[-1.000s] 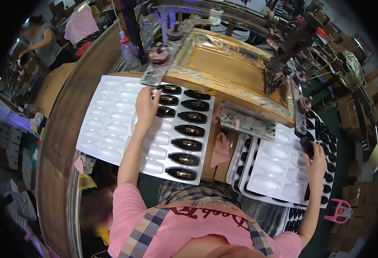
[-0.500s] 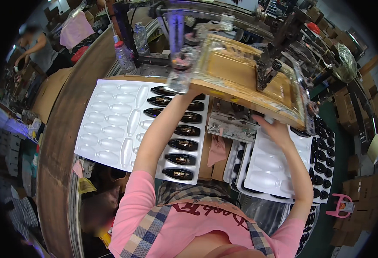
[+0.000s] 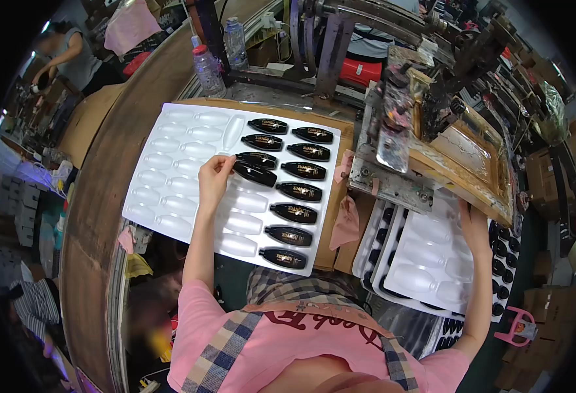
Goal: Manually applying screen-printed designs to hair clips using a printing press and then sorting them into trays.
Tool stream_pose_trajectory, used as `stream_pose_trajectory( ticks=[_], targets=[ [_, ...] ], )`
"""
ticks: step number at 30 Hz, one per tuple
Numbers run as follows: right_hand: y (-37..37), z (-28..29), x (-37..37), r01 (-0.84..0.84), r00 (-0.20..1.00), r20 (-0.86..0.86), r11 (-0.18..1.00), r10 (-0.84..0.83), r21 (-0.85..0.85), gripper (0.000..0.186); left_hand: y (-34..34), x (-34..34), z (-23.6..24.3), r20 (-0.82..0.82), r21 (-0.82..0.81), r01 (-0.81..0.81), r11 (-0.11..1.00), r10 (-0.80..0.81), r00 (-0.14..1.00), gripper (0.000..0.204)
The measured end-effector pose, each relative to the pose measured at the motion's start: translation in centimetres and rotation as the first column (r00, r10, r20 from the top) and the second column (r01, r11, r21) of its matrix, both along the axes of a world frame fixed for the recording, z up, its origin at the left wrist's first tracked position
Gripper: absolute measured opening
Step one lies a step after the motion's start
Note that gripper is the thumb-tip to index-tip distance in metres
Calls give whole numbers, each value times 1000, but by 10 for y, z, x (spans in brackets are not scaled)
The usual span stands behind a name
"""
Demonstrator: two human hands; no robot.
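My left hand (image 3: 216, 175) pinches the narrow end of a glossy black bottle-shaped piece (image 3: 256, 174) between thumb and fingers. That piece lies low over the white molded tray (image 3: 178, 149), just below another black piece (image 3: 256, 159) in the same column. Several similar black pieces with gold print fill the tray's right column. On the right, my right hand (image 3: 475, 230) reaches beside a wooden screen-printing frame (image 3: 474, 187). The frame hides its fingertips, so whether it holds anything cannot be seen. Below it lies a stack of white molded trays (image 3: 425, 262).
A metal printing fixture (image 3: 392, 187) stands between the trays, with pink cloth (image 3: 346, 223) beside it. Clear plastic bottles, one with a red cap (image 3: 207, 71), stand at the back left. More black pieces (image 3: 501, 268) sit at the right. Another person (image 3: 72, 56) works far left.
My left hand has come out from near the screen frame to the tray and now holds a black piece. The frame sits farther right in view; my right hand stays near it.
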State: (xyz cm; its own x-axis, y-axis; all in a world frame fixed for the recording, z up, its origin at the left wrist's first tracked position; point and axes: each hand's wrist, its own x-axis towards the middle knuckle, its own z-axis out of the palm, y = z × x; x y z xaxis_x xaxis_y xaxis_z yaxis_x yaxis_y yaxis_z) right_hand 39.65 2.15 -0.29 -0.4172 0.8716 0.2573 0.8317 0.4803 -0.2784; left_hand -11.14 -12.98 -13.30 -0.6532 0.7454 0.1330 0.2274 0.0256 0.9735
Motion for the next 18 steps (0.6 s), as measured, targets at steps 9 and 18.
stream_pose_trajectory(
  ticks=[9, 18],
  targets=[
    [-6, 22, 36, 58, 921, 358, 964, -153, 260, 36, -2, -2, -5, -701, -368, -322, 872, -34, 712, 34],
    [-31, 27, 6, 57, 887, -449, 990, -109, -128, 48, 77, 80, 88, -537, -50, 219, 974, -211, 817, 26]
  ],
)
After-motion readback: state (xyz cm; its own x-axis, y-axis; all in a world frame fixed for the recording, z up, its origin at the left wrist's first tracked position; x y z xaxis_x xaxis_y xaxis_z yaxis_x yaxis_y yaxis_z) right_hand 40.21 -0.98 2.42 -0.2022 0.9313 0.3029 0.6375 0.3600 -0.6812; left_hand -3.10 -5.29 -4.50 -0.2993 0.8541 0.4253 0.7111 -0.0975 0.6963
